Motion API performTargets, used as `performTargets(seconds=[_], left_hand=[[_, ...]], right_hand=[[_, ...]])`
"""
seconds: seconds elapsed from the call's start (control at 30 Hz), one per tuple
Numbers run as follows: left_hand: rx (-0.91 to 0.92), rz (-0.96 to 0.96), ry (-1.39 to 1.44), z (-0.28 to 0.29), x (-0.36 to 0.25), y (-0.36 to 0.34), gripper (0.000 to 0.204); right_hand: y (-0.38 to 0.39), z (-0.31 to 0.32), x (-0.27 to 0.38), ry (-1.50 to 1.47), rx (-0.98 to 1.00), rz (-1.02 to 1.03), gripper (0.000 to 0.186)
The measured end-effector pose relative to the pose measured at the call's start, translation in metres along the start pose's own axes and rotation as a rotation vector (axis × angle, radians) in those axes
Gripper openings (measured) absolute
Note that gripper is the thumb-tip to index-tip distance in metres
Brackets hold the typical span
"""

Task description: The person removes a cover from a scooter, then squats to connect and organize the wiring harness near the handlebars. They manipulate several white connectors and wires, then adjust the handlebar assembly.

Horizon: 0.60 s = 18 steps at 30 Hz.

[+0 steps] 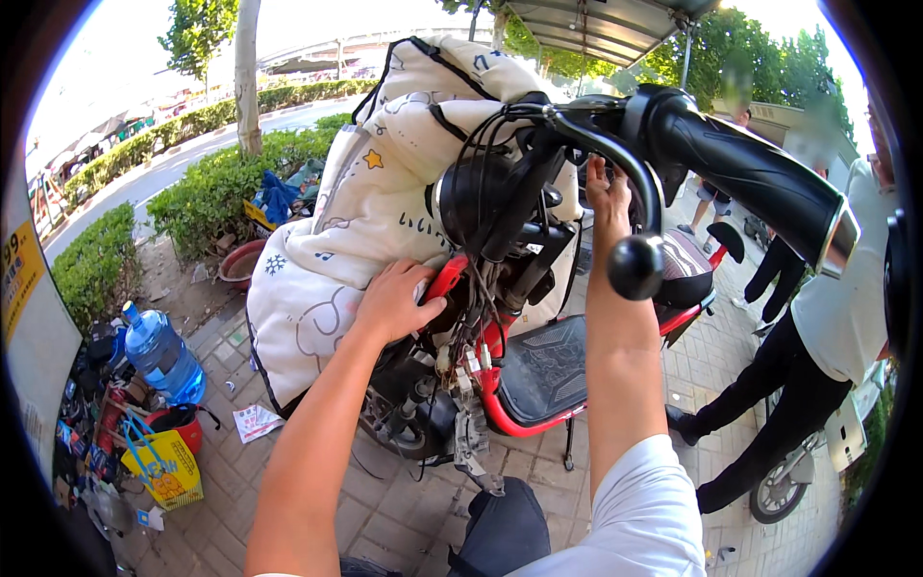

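A red electric scooter point(488, 399) stands before me with its front stripped, and bare wires and connectors point(466, 361) hang below the steering column. My left hand point(394, 300) is closed on the edge of a red plastic panel point(448, 278), against the padded cream wind cover point(317, 260). Beyond the brake lever point(646, 183), my right hand point(608, 189) is raised under the handlebar, fingers upward and apart. I see nothing held in it, though its fingertips are partly hidden. The black handlebar grip point(745, 154) juts toward me. A round black headlight housing point(471, 202) sits between my hands.
On the left are a blue water jug point(163, 351), a yellow bag point(168, 471) and scattered tools and parts point(91, 413). A paper sheet point(257, 423) lies on the paving. A person in black trousers point(788, 404) stands close on the right, near another vehicle's wheel point(779, 492).
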<state>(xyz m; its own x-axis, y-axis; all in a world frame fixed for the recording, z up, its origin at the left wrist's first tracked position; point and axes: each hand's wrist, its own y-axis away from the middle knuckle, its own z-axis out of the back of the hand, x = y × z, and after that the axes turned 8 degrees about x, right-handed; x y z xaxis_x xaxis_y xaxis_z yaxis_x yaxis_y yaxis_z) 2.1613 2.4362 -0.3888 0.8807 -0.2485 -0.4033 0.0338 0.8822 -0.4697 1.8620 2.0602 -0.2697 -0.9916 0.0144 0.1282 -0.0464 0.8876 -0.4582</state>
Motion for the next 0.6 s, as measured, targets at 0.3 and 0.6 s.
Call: performTargets(seconds=[0.3, 0.6], left_hand=[[0.02, -0.069, 0.083, -0.002, -0.001, -0.004, 0.048], [0.055, -0.081, 0.04, -0.001, 0.005, -0.007, 0.047]], right_hand=[[0.04, -0.034, -0.018, 0.088, -0.137, 0.041, 0.033], [0.177, -0.115, -0.032, 1.418, 0.857, -0.098, 0.038]])
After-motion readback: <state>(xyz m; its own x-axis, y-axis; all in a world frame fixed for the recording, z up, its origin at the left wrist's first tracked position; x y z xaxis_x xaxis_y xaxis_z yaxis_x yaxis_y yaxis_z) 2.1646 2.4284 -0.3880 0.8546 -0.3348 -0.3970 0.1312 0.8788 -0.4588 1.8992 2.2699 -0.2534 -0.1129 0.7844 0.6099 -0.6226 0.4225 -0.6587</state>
